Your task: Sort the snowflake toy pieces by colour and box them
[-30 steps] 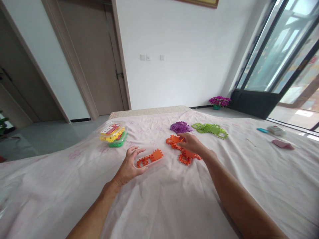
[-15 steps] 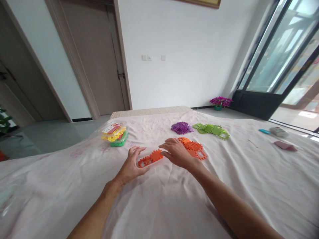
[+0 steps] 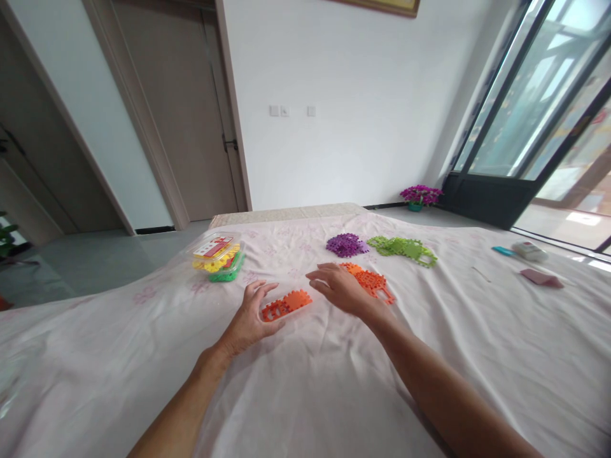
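Note:
My left hand [image 3: 255, 318] curves around the left end of a shallow clear plastic box [image 3: 296, 310], thumb along the near side and fingers at the far side. Orange toothed plastic pieces [image 3: 286, 305] lie in that box. My right hand [image 3: 337, 286] hangs just right of it, palm down, fingers apart and nothing visible in them. Partly behind the right hand is a pile of orange plastic pieces [image 3: 373, 283] on the cloth. Farther back lie a purple pile [image 3: 344, 245] and a light green pile [image 3: 403, 248] of similar pieces.
Clear boxes of yellow pieces [image 3: 217, 257] and green pieces [image 3: 226, 275] are stacked at the back left. A white and pink cloth [image 3: 296, 388] with folds covers the surface. To the right are a blue item [image 3: 503, 251], a whitish packet [image 3: 529, 251] and a pink item [image 3: 541, 278].
My right hand has drawn slightly away from the box, its thumb no longer beside the orange pieces. The left hand stays around the box's left end.

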`<state>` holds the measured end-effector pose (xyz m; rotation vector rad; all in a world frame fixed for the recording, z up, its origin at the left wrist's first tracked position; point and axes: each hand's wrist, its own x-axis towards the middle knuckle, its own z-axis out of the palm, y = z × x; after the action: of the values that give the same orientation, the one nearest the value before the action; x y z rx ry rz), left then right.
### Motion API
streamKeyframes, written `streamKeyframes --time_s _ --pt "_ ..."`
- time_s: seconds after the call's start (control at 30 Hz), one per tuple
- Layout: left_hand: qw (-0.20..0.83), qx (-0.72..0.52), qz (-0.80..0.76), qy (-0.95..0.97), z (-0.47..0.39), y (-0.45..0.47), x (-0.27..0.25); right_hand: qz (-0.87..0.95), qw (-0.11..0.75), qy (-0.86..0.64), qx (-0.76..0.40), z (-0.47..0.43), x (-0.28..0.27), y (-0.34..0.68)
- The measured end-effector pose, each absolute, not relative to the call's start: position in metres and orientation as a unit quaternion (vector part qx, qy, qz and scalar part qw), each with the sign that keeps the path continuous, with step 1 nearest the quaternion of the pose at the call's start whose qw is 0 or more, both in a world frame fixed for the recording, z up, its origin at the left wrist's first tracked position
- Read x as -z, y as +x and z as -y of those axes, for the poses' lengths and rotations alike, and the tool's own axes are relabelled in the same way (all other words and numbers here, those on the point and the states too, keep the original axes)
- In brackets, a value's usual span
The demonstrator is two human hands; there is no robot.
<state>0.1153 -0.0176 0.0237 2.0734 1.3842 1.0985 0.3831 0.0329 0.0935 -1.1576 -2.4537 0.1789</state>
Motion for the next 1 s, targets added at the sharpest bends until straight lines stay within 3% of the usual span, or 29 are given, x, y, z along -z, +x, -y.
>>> streamKeyframes --time_s 0.1,0.23,0.43,0.6,0.8,1.0 --pt "0.212 -0.403 -0.489 0.744 0.017 0.116 -0.023 0.831 0.231 -0.504 -0.039 -0.051 -0.093 0.409" --pt "0.226 -0.405 -0.494 0.735 0.016 0.115 -0.021 0.801 0.156 -0.578 -0.008 -0.068 -0.077 0.434" --pt "0.222 -0.416 -0.49 0.733 0.017 0.115 -0.02 0.801 0.095 -0.59 0.041 -0.067 -0.056 0.429" --pt "0.212 -0.417 -0.499 0.729 0.018 0.116 -0.021 0.802 0.098 -0.587 0.046 -0.063 -0.058 0.424" --pt "0.23 -0.431 -0.486 0.725 0.016 0.117 -0.018 0.774 0.167 -0.61 -0.023 -0.063 -0.067 0.424" --pt "0.261 -0.44 -0.457 0.727 0.017 0.117 -0.02 0.8 0.345 -0.472 -0.136 -0.055 -0.08 0.399"
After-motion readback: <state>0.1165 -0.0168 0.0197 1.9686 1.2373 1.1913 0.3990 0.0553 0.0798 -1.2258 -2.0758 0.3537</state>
